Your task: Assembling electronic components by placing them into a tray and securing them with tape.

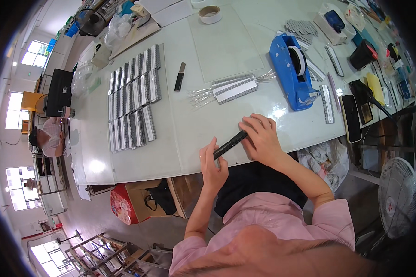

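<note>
Both my hands hold a long dark strip (230, 144) over the near edge of the pale table (189, 138). My left hand (212, 165) grips its lower end. My right hand (262, 136) closes over its upper end. Beyond them lies a grey strip bundle (235, 88) with clear plastic sleeves fanning out at both ends. A blue tape dispenser (292, 69) stands to its right.
Rows of grey strips (131, 99) cover the table's left side, with a black knife (180, 76) beside them. A tape roll (210, 14) sits far back. A phone (350, 117) and loose strips (327, 104) lie right. A fan (397, 196) stands on the floor right; another person (46, 136) sits far left.
</note>
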A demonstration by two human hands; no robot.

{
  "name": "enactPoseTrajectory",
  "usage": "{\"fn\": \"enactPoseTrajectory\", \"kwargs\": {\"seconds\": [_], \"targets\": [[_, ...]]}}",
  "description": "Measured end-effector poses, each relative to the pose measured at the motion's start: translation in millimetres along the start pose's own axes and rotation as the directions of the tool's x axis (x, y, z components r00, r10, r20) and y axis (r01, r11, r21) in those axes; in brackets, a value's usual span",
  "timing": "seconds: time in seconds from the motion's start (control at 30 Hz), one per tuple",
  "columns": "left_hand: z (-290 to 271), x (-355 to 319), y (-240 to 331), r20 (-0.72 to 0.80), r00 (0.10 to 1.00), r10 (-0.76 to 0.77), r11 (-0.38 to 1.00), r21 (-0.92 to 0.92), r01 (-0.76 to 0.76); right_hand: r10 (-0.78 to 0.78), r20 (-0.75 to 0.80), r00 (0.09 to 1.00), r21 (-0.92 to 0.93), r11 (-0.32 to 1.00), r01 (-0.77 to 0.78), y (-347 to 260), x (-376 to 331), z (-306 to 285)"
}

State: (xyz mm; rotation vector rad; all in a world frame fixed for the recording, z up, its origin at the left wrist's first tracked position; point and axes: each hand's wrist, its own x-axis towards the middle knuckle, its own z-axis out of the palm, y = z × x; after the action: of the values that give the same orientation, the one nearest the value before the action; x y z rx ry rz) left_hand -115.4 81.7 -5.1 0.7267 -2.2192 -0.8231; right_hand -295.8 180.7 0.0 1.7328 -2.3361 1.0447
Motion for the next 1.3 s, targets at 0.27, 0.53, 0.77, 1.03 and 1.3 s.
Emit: {"fn": "enactPoseTrajectory", "kwargs": {"seconds": [0.27, 0.53, 0.77, 1.03, 1.3], "targets": [[-3, 0, 1, 0.022, 0.999, -0.030, 0.998, -0.062, 0.031, 0.044, 0.010, 0.999, 0.126, 0.991, -0.045, 6, 5, 0], [-9, -4, 2, -0.004, 0.998, -0.070, 0.997, -0.012, 0.070, 0.074, 0.112, 0.991, 0.203, 0.974, -0.096, 18, 11, -4], [-21, -8, -6, -0.068, 0.982, -0.178, 0.984, -0.019, 0.177, 0.031, 0.098, 0.995, 0.297, 0.953, -0.059, 13, 31, -1], [-69, 11, -45, -0.017, 0.758, -0.652, 0.547, -0.703, 0.455, 0.133, 0.605, 0.785, 0.738, 0.277, -0.615, -64, 146, 71], [-111, 37, -91, 0.090, 0.683, -0.724, -0.079, -0.996, 0.047, 0.140, 0.664, 0.735, 0.661, 0.349, -0.664, -113, 250, 181]]}}
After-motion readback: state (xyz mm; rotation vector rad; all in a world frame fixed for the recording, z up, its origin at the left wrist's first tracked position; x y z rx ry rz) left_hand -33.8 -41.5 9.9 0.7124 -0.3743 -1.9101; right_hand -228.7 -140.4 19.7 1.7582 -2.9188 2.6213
